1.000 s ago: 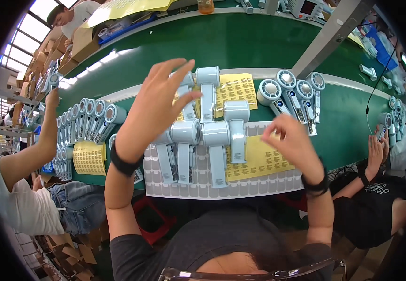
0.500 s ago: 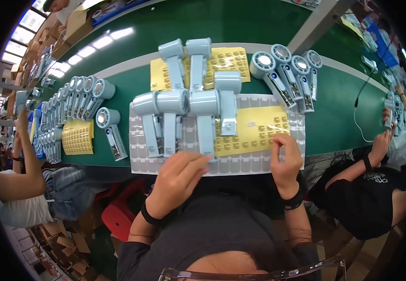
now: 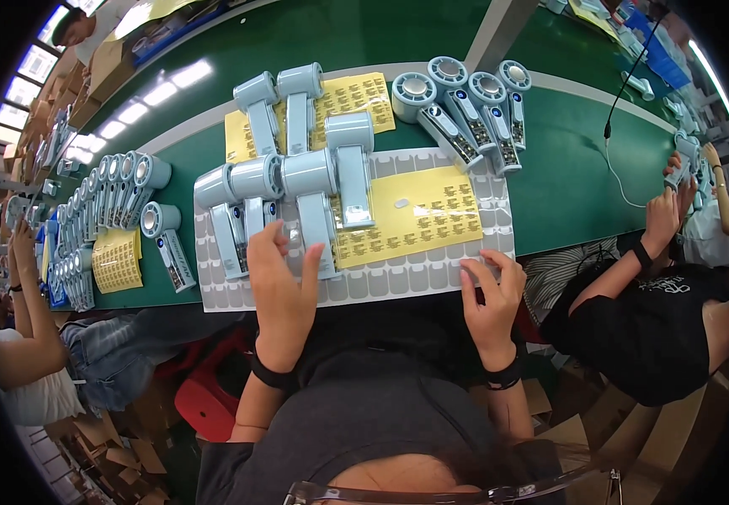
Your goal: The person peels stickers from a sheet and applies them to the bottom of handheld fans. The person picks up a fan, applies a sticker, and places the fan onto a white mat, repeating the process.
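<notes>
Several fans at left (image 3: 152, 171): pale blue, lined up close together on the green surface (image 3: 566, 202).
Left yellow sheet (image 3: 118, 265): printed, just beside that row.
Lone fan (image 3: 158, 220): grille up, handle slanting toward the near edge.
Rear fans (image 3: 300, 80): two, lying on the rear yellow sheet (image 3: 356, 103).
Central fans (image 3: 309, 172): four, handles toward the wearer; three heads close together, the fourth set farther back.
Left grip (image 3: 283, 290): thumb and fingers spread, over the second and third central handles; contact cannot be told.
Grey-pad sheet (image 3: 356, 288): beneath the central fans, near the front edge.
Middle yellow sheet (image 3: 432, 220): on the grey pads, a small pale oval (image 3: 401, 203) on top.
Right grip (image 3: 492, 303): fingers half curled at the grey-pad sheet's near edge; cannot tell whether the tips meet.
Right-hand fans (image 3: 415, 88): four, grilles up, fanned out behind.
Co-worker's hand (image 3: 662, 215): far right, near a white cable (image 3: 621, 181).
</notes>
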Motion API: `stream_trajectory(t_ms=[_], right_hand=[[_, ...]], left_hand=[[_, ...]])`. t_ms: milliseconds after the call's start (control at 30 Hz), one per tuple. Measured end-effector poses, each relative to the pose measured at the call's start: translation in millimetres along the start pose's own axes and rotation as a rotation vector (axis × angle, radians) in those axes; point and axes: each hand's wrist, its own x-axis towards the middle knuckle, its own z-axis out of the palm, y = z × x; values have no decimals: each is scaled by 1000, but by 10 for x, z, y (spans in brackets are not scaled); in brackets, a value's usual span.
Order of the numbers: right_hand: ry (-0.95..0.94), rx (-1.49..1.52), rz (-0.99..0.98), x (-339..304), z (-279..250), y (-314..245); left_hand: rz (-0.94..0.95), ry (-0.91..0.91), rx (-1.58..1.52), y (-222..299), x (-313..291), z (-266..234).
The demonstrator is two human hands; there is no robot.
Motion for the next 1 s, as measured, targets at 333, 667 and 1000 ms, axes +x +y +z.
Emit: stream_trajectory(t_ms=[333, 667, 1000], right_hand=[[67, 91, 76, -76, 117, -30], [35, 166, 116, -22, 19, -81], [-275, 1221, 194, 712, -579, -942]], left_hand=[[-239, -87, 28, 48, 263, 136], [-658, -339, -1190, -126, 232, -431], [-703, -490, -1879, 363, 399, -513]])
